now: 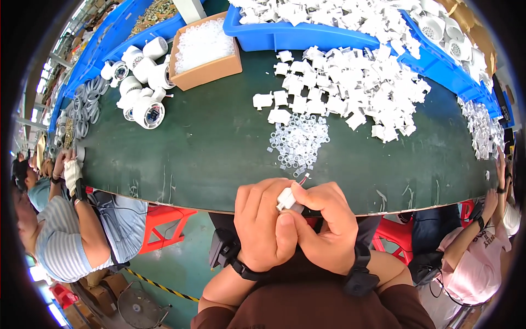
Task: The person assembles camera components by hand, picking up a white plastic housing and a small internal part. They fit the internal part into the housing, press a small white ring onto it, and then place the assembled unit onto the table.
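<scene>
At the table's near edge, my left hand point(264, 227) and my right hand point(327, 226) are closed together around a small white plastic housing point(285, 198). A short red wire with a white tip point(304, 178) sticks out past my right thumb and forefinger. My fingers hide the housing's lower part. Just beyond my hands lies a pile of small translucent rings point(300, 143). Behind that spreads a heap of white plastic pieces point(350, 85), similar in colour to the held one.
Blue bins point(307, 39) of white parts line the far side. A cardboard box point(205, 74) of translucent pieces stands beside several white round lamp-like housings point(148, 112). Grey rings point(87, 101) lie farther left. Co-workers sit at left point(76, 230) and right point(471, 257), near red stools point(164, 227).
</scene>
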Available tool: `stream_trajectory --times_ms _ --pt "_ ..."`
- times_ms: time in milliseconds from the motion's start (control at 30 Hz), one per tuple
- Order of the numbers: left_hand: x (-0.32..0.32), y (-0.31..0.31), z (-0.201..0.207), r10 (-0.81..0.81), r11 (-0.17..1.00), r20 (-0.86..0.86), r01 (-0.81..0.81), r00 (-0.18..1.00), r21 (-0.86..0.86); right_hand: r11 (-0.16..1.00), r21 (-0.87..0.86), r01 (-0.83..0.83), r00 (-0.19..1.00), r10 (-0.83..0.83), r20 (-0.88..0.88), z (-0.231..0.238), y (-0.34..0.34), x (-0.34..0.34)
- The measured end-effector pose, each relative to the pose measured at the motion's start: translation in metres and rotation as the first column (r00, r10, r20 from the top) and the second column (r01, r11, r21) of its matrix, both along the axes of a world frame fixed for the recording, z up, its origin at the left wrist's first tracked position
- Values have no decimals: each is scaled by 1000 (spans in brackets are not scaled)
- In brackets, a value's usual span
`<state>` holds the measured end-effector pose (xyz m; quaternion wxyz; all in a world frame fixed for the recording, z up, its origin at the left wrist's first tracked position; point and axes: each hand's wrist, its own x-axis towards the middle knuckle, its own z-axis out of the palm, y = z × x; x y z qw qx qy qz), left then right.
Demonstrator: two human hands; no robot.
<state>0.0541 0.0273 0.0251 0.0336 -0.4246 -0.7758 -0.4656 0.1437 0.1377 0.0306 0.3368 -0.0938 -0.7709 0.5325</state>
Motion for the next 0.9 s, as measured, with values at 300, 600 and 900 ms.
stream_trajectory --times_ms 300,600,900 --pt "-4 -9 -10 -42 990 38 37 998 133 967 -195 -162 986 153 -60 -9 11 -1" --pt "-18 -17 3 -106 994 -121 104 987 -28 977 -60 -206 966 213 146 1 27 5" --pt "-15 -10 14 -91 988 -96 78 991 -131 955 296 15 950 -106 294 -5 60 -9"
